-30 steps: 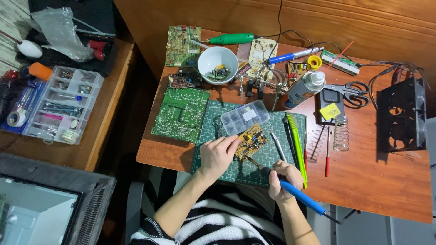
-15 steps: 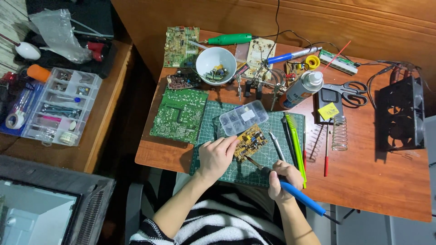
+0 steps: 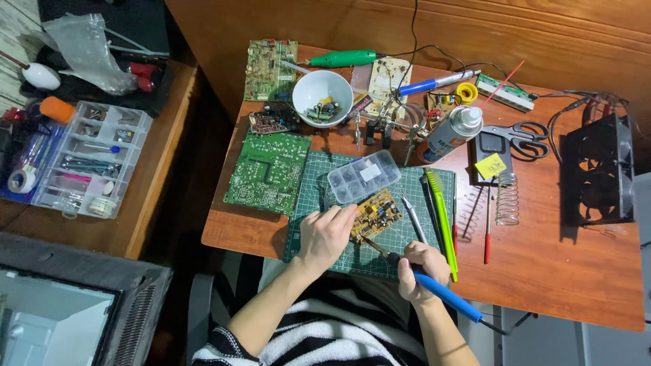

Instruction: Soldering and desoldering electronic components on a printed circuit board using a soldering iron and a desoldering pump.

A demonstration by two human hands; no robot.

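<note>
A small yellow circuit board [image 3: 377, 212] lies on the green cutting mat [image 3: 308, 177]. My left hand [image 3: 325, 234] rests on the mat and steadies the board's left edge with its fingertips. My right hand [image 3: 422, 269] grips a blue-handled soldering iron [image 3: 441, 293] like a pen. The iron's tip points up-left and meets the board's lower edge. Its cord trails off the table's front edge at the right.
A clear parts box [image 3: 363, 176], tweezers [image 3: 413, 220] and a green tool [image 3: 441, 217] lie by the board. Farther back are green circuit boards [image 3: 268, 169], a white bowl [image 3: 322, 97], a spray can [image 3: 451, 132], scissors [image 3: 519, 135], a spring stand [image 3: 506, 198] and a black fan [image 3: 600, 169]. A side table holds a parts organiser [image 3: 85, 159].
Both hands and the soldering iron stay in nearly the same place on the board; only the view shifts slightly.
</note>
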